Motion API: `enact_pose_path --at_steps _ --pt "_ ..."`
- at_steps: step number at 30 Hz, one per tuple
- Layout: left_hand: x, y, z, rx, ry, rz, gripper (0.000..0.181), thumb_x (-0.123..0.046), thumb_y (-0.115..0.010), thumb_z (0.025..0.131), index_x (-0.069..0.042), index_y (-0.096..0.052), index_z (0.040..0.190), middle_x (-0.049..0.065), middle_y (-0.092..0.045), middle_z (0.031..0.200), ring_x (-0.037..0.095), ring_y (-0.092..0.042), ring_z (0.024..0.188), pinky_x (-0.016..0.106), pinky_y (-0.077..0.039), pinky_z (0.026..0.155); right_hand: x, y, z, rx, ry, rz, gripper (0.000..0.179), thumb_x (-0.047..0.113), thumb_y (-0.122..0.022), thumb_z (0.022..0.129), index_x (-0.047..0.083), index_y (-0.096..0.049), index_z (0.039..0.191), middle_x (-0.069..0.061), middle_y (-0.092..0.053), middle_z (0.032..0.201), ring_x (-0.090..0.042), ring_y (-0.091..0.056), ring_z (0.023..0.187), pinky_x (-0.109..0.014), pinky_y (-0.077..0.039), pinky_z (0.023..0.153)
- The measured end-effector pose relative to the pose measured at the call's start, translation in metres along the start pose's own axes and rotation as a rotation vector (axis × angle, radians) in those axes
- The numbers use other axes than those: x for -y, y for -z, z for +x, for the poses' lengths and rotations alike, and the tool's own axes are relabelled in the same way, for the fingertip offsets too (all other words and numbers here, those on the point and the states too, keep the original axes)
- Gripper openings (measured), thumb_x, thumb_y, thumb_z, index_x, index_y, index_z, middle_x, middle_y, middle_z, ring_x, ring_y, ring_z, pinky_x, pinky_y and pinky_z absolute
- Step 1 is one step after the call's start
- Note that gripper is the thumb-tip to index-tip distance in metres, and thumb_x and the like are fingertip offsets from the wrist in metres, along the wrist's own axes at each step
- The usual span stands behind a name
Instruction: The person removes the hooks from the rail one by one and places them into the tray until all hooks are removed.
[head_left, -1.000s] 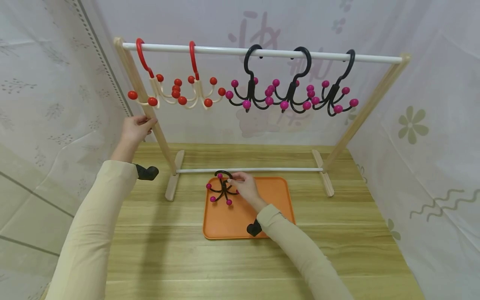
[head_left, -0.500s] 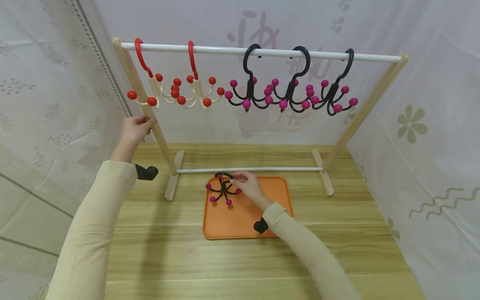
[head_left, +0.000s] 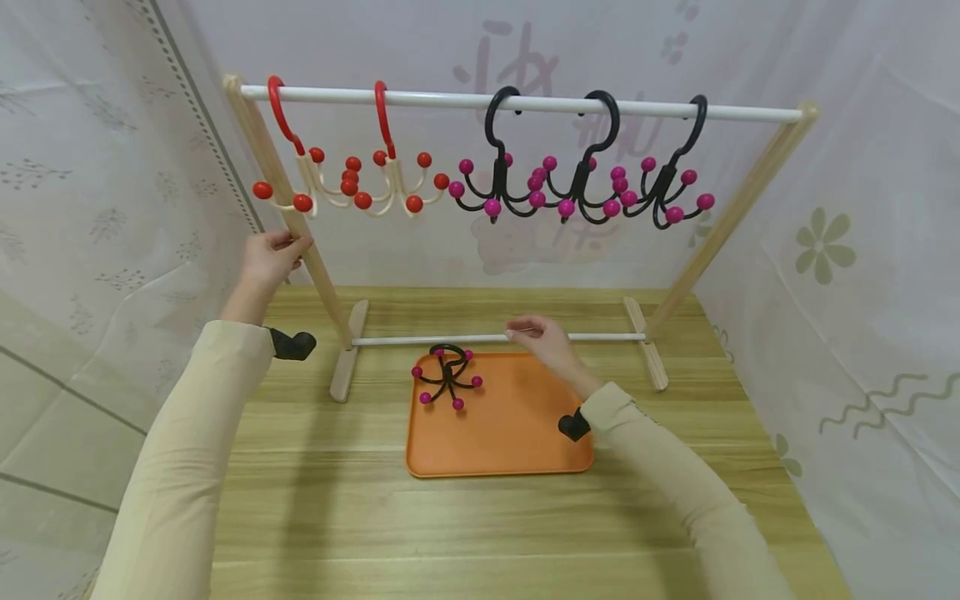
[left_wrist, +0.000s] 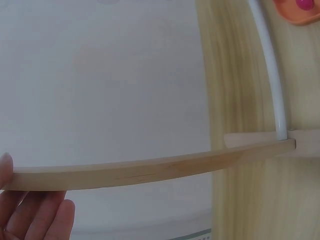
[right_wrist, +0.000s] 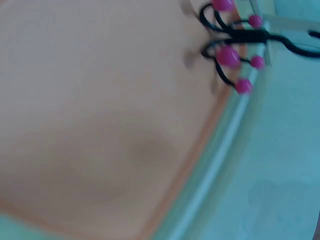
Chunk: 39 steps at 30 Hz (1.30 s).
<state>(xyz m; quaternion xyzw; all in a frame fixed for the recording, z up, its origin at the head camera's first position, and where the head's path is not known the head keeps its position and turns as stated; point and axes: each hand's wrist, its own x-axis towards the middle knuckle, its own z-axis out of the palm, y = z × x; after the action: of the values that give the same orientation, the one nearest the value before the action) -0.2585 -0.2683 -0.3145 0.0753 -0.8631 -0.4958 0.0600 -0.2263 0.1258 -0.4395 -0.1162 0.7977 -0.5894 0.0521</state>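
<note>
My left hand (head_left: pixel 270 260) pinches the left wooden post (left_wrist: pixel 145 172) of a hanging rack, thumb on one side and fingers on the other. Held over the back part of an orange tray (head_left: pixel 517 417), my right hand (head_left: pixel 547 342) is empty, its fingers loosely bent. To its left, a black claw hook hanger (head_left: pixel 448 379) with magenta ball tips stands on the tray's back left corner. That hanger also shows in the right wrist view, apart from the hand.
Two cream hangers with red hooks, one of them a red-hooked hanger (head_left: pixel 393 175), hang left on the white top rod (head_left: pixel 450 100). Several black hangers (head_left: pixel 581 179) hang further right. A white lower rod (head_left: pixel 397 341) runs behind the tray. The right wooden post (head_left: pixel 720 229) leans outward.
My right hand has let go of the black claw hook hanger and moved right and slightly back. The hanger stays standing on the tray. My left hand keeps its hold on the post.
</note>
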Motion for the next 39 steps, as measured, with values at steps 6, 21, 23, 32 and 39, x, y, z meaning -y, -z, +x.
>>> enact_pose_path --at_steps 6,21,23,32,39 --pt "0.0 0.0 0.001 -0.001 0.006 0.009 0.05 -0.031 -0.049 0.09 0.004 -0.046 0.125 0.02 -0.049 0.117 0.021 -0.049 0.095 0.032 -0.043 0.086 0.019 0.044 -0.004 -0.016 0.046 -0.081 0.03 0.026 -0.063 0.083 0.006 -0.062 0.105 -0.008 -0.061 0.101 -0.022 -0.057 0.089 -0.04 -0.047 0.074" --pt "0.001 0.0 0.002 0.015 0.01 -0.006 0.051 -0.032 -0.049 0.089 0.004 -0.045 0.126 0.021 -0.048 0.118 0.023 -0.048 0.099 0.037 -0.041 0.089 0.069 0.132 -0.019 -0.067 0.047 -0.126 0.038 0.03 -0.056 0.087 0.0 -0.057 0.11 -0.009 -0.06 0.101 -0.015 -0.059 0.088 -0.028 -0.047 0.078" --pt "0.001 0.0 0.002 0.015 0.009 -0.011 0.051 -0.032 -0.05 0.089 0.004 -0.045 0.126 0.02 -0.048 0.118 0.023 -0.048 0.099 0.037 -0.041 0.089 0.076 0.143 -0.02 -0.08 0.065 -0.14 0.036 0.028 -0.056 0.087 -0.001 -0.057 0.11 -0.008 -0.061 0.099 -0.015 -0.058 0.087 -0.027 -0.048 0.077" --pt "0.0 0.001 0.001 0.015 0.015 -0.005 0.051 -0.033 -0.049 0.089 0.004 -0.046 0.125 0.018 -0.049 0.116 0.022 -0.048 0.097 0.035 -0.042 0.088 0.106 0.19 -0.024 -0.159 0.139 -0.043 0.018 0.017 -0.058 0.086 0.003 -0.062 0.097 0.001 -0.065 0.084 -0.01 -0.061 0.078 -0.018 -0.049 0.069" --pt "-0.001 0.001 0.0 0.016 0.009 -0.004 0.051 -0.033 -0.05 0.089 0.004 -0.047 0.124 0.019 -0.049 0.116 0.023 -0.048 0.097 0.037 -0.041 0.089 0.132 0.217 -0.03 -0.236 0.165 0.21 0.011 0.01 -0.062 0.083 0.002 -0.064 0.091 -0.004 -0.066 0.078 -0.012 -0.063 0.072 -0.017 -0.049 0.067"
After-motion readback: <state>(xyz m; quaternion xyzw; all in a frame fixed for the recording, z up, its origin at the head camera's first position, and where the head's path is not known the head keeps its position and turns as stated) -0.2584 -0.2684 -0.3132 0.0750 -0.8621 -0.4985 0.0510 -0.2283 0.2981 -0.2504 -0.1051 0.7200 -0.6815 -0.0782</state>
